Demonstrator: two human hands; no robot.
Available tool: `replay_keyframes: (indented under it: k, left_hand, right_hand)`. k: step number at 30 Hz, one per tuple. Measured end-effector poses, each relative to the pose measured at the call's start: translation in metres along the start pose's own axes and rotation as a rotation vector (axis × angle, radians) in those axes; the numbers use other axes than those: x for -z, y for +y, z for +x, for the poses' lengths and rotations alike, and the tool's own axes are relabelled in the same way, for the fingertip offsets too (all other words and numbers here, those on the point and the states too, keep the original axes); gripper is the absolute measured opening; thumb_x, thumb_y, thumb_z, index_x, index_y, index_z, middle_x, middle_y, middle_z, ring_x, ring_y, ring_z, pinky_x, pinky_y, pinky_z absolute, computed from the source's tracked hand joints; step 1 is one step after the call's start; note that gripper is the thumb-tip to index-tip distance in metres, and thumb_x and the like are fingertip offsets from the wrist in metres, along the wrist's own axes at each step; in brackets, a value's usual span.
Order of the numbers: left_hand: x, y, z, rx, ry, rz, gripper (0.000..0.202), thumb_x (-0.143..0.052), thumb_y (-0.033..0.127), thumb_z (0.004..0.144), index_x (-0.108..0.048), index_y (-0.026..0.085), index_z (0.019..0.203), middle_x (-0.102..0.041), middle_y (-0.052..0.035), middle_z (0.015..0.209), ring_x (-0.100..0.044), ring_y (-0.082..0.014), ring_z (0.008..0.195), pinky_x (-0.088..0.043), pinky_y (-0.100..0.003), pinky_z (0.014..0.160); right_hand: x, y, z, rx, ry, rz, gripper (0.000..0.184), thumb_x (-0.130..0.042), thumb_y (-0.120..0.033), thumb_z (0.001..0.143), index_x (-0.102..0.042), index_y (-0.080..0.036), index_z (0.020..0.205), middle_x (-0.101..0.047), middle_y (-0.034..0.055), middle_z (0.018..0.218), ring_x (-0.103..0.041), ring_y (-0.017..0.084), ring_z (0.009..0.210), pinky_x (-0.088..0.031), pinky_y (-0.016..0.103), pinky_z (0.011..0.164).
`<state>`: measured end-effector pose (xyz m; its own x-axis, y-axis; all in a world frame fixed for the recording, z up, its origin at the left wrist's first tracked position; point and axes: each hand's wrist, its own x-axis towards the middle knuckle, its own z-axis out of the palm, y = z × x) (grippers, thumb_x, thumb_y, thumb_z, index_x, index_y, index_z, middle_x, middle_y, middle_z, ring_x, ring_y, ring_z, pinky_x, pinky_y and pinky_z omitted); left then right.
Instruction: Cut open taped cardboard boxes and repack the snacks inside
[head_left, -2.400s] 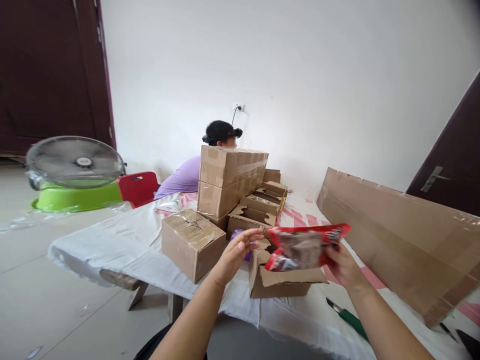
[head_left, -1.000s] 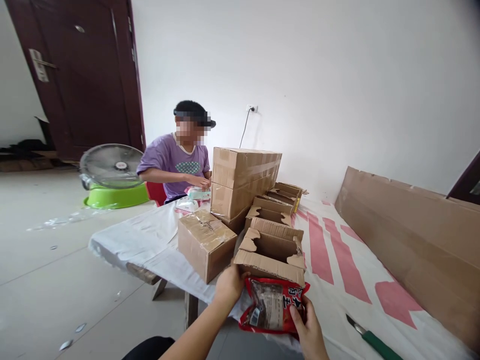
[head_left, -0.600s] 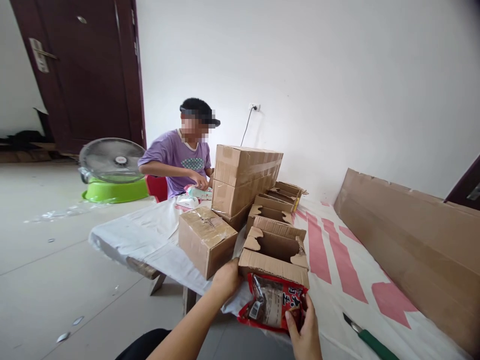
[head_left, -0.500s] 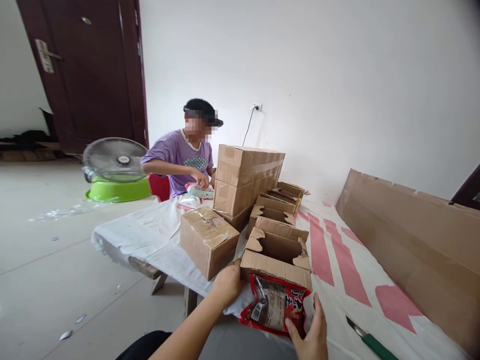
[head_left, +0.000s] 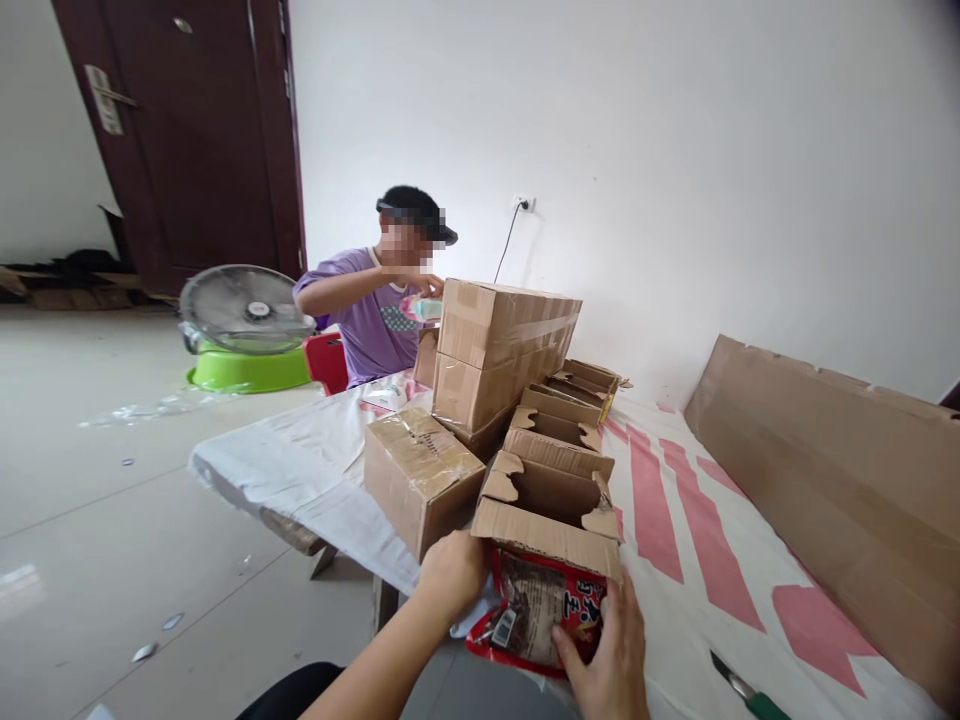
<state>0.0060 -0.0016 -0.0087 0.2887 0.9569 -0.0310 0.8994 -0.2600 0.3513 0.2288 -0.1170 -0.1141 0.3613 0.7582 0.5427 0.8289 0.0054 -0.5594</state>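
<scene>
My left hand (head_left: 454, 575) is closed at the near left corner of the open cardboard box (head_left: 547, 540), its fingertips partly hidden by the box. My right hand (head_left: 606, 650) grips a red food packet (head_left: 529, 605) by its right side, thumb on the printed front and fingers behind or along the edge. The packet has a barcode, and leans against the near wall of the box, under its folded-out flap. A taped, closed carton (head_left: 424, 470) stands just left of the open box.
Further open boxes (head_left: 559, 425) line up behind, beside stacked taped cartons (head_left: 510, 345). A green-handled utility knife (head_left: 750, 690) lies at right on the cloth-covered table (head_left: 720, 620). Across the table, a person (head_left: 360, 310) holds a pastel packet (head_left: 421, 307). A large cardboard sheet (head_left: 825, 490) stands at right.
My right hand has moved slightly up and left with the packet, closer against the box. The other person has lifted the pastel packet from the table.
</scene>
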Motion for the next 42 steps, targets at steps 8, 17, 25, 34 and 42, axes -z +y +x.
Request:
replay_keyframes:
  k: [8,17,25,34,42]
  left_hand:
    - [-0.014,0.006,0.016,-0.036,-0.055,-0.057,0.033,-0.040,0.020,0.089,-0.071,0.012,0.096,-0.074,-0.0177,0.100,-0.069,-0.0272,0.096,-0.051,-0.033,0.079]
    - [-0.027,0.011,0.024,-0.002,0.013,-0.100,0.030,-0.036,0.019,0.091,-0.064,0.011,0.101,-0.071,-0.0183,0.102,-0.067,-0.0265,0.099,-0.048,-0.032,0.079]
    - [-0.035,0.018,0.033,-0.056,0.058,-0.197,0.024,-0.039,0.020,0.092,-0.059,0.014,0.104,-0.070,-0.0139,0.101,-0.067,-0.0220,0.096,-0.046,-0.028,0.078]
    - [-0.041,0.025,0.054,-0.073,0.059,-0.292,0.032,-0.039,0.015,0.089,-0.062,0.018,0.111,-0.067,-0.0120,0.109,-0.063,-0.0213,0.104,-0.045,-0.027,0.087]
    - [-0.047,0.029,0.063,-0.085,0.100,-0.385,0.047,-0.035,0.028,0.095,-0.044,0.009,0.137,-0.055,-0.0168,0.136,-0.051,-0.0226,0.126,-0.037,-0.029,0.105]
  right_hand:
    - [0.015,-0.059,0.022,0.283,-0.489,-0.248,0.080,-0.070,-0.052,0.071,-0.037,-0.042,0.143,-0.023,-0.0012,0.158,-0.017,0.046,0.142,-0.011,0.067,0.111]
    - [0.012,-0.072,0.035,0.194,-0.548,-0.329,0.079,-0.066,-0.049,0.074,-0.033,-0.039,0.146,-0.014,-0.0029,0.159,-0.002,0.042,0.145,-0.010,0.065,0.112]
    - [0.002,-0.066,0.045,0.183,-0.493,-0.339,0.078,-0.063,-0.052,0.076,-0.034,-0.035,0.146,-0.022,-0.0007,0.158,0.004,0.040,0.146,-0.012,0.063,0.113]
    - [0.000,-0.059,0.080,0.161,-0.521,-0.383,0.073,-0.063,-0.047,0.077,-0.040,-0.029,0.144,-0.028,0.0042,0.157,0.006,0.038,0.146,-0.014,0.061,0.113]
    - [-0.013,-0.057,0.095,0.152,-0.507,-0.391,0.075,-0.063,-0.051,0.077,-0.039,-0.029,0.145,-0.028,0.0052,0.157,0.007,0.038,0.146,-0.010,0.060,0.113]
